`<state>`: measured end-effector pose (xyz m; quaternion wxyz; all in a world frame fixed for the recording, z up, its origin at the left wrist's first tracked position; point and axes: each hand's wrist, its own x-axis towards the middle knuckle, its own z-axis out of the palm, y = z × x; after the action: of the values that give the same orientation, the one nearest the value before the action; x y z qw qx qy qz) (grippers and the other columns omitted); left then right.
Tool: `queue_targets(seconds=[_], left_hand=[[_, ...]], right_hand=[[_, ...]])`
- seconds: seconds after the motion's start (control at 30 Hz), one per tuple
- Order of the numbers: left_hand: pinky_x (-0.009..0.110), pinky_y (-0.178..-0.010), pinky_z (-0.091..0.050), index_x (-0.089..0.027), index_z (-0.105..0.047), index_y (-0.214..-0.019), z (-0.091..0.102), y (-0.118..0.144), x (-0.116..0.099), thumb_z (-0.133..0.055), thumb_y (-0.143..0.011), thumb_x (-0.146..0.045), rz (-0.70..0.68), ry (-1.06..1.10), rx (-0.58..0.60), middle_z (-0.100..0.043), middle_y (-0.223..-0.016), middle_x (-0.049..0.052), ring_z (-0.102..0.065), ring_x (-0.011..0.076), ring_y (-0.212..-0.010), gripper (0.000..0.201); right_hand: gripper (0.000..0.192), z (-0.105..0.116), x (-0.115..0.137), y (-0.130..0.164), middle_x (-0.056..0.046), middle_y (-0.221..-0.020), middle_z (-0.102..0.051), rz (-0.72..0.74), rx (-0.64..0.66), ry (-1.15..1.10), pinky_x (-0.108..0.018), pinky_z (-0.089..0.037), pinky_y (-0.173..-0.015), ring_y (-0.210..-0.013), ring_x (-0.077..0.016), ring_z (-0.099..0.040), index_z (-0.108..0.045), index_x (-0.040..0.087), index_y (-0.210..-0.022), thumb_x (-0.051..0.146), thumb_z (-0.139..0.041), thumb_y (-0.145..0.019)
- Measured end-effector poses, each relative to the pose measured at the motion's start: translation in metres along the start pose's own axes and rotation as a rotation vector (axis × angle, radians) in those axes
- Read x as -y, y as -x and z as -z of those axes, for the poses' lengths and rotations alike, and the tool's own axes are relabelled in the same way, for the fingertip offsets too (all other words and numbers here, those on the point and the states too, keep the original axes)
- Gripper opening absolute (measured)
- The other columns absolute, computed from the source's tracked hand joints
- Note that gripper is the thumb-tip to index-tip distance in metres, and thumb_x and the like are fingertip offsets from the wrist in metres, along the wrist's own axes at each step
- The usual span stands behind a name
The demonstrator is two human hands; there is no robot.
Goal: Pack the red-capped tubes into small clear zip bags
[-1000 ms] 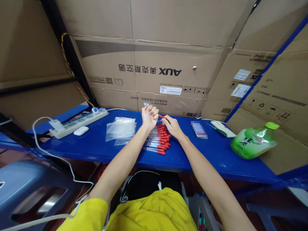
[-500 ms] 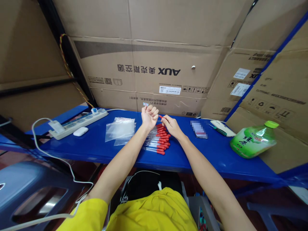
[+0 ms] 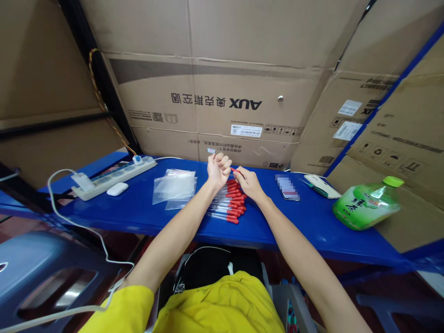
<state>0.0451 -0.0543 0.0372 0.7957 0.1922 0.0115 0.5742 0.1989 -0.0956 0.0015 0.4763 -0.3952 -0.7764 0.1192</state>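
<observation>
A red rubber bulb (image 3: 236, 170), like those on the droppers below, sticks out between the fingertips of my right hand (image 3: 250, 183), which pinches it. It points toward my left hand (image 3: 219, 171), held just beside it with the fingers curled into the palm. Whatever lies inside that fist is hidden. A small printed label (image 3: 211, 151) shows right above the left thumb; I cannot tell if it is held. Beneath both hands lies a pile of droppers (image 3: 233, 203) with clear tubes and red bulbs, bulbs toward the right. My left forearm covers part of the tubes.
Clear plastic bags (image 3: 175, 187) lie left of the pile on the blue table (image 3: 132, 215). Further left are a power strip (image 3: 116, 177) and a white earphone case (image 3: 117, 188). To the right are a phone (image 3: 287, 187), a green-handled screwdriver (image 3: 317, 188) and a green tea bottle (image 3: 366, 203). Cardboard (image 3: 222, 37) stands behind.
The view has shifted slightly. Both hands stay almost where they were, the right one still pinching the red bulb beside the closed left hand.
</observation>
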Motion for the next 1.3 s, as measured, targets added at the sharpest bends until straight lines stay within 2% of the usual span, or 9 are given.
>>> queue_targets(seconds=[0.4, 0.83, 1.13, 1.3], left_hand=[[0.017, -0.036, -0.015, -0.022, -0.024, -0.071, -0.0014, 0.0027, 0.0043, -0.043, -0.103, -0.033, 0.016, -0.010, 0.013, -0.021, -0.058, -0.006, -0.027, 0.0089, -0.044, 0.039], [0.018, -0.037, -0.017, -0.023, -0.024, -0.072, -0.0036, 0.0044, 0.0054, -0.046, -0.102, -0.035, -0.007, -0.053, -0.041, -0.021, -0.058, -0.007, -0.026, 0.0086, -0.045, 0.039], [0.018, -0.036, -0.014, -0.023, -0.022, -0.071, -0.0032, 0.0041, 0.0056, -0.041, -0.103, -0.034, 0.001, -0.042, -0.005, -0.019, -0.058, -0.007, -0.025, 0.0087, -0.043, 0.038], [0.018, -0.035, -0.014, -0.023, -0.023, -0.071, -0.0030, 0.0038, 0.0046, -0.044, -0.102, -0.034, 0.021, -0.035, -0.022, -0.020, -0.058, -0.007, -0.025, 0.0082, -0.043, 0.039]], right_hand=[[0.038, 0.0016, -0.0022, -0.0005, 0.000, -0.070, -0.059, 0.013, -0.050, 0.036, -0.028, -0.040, -0.069, -0.069, -0.0160, -0.055, -0.058, 0.022, -0.081, 0.048, -0.045, -0.105], [0.040, 0.0017, -0.0026, 0.0000, -0.003, -0.073, -0.061, 0.025, -0.021, 0.085, -0.031, -0.040, -0.073, -0.071, -0.0183, -0.055, -0.056, 0.024, -0.079, 0.049, -0.041, -0.107], [0.040, 0.0017, -0.0065, -0.0007, -0.004, -0.073, -0.058, 0.057, -0.007, 0.134, -0.032, -0.040, -0.075, -0.072, -0.0198, -0.054, -0.054, 0.024, -0.078, 0.047, -0.039, -0.107], [0.043, 0.0026, -0.0015, -0.0001, -0.003, -0.072, -0.063, 0.019, 0.025, 0.057, -0.031, -0.043, -0.074, -0.070, -0.0182, -0.058, -0.056, 0.024, -0.079, 0.050, -0.038, -0.108]])
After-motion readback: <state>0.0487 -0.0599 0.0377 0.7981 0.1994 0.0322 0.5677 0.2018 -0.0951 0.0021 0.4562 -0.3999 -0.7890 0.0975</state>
